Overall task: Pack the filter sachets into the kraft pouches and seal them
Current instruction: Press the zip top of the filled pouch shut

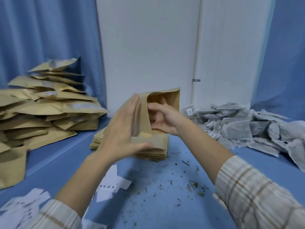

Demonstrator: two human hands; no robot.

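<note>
Kraft pouch (pixel 163 100) is up off the blue table (pixel 165 204), held mouth-up over the flat stack (pixel 148 146) of empty pouches, between both hands. Left hand (pixel 122 128) lies flat against the pouch's outer left wall, fingers straight and together, thumb stretched out low toward the stack; it looks like a backstop so the wall doesn't collapse. Right hand (pixel 162 119) is at the mouth, fingers curled around the near edge and reaching inside, probably spreading the pouch open for loading; I can't tell whether it also has a sachet in it. Pouch looks thin, creased along the left wall, top rim bowed open, inside dark; contents not visible. Sachets (pixel 239 128) sit in a loose grey-white pile to the right, well apart from the pouch, within the right hand's reach. Filled pouches (pixel 49 104) are heaped on the left, which suggests work flows right to left. Paper slips (pixel 113 184) and dry herb crumbs (pixel 189 184) are scattered on the near table. Judgement: opening step, nothing sealed on this pouch yet. Motion blur on the left hand, so exact contact is uncertain.
</note>
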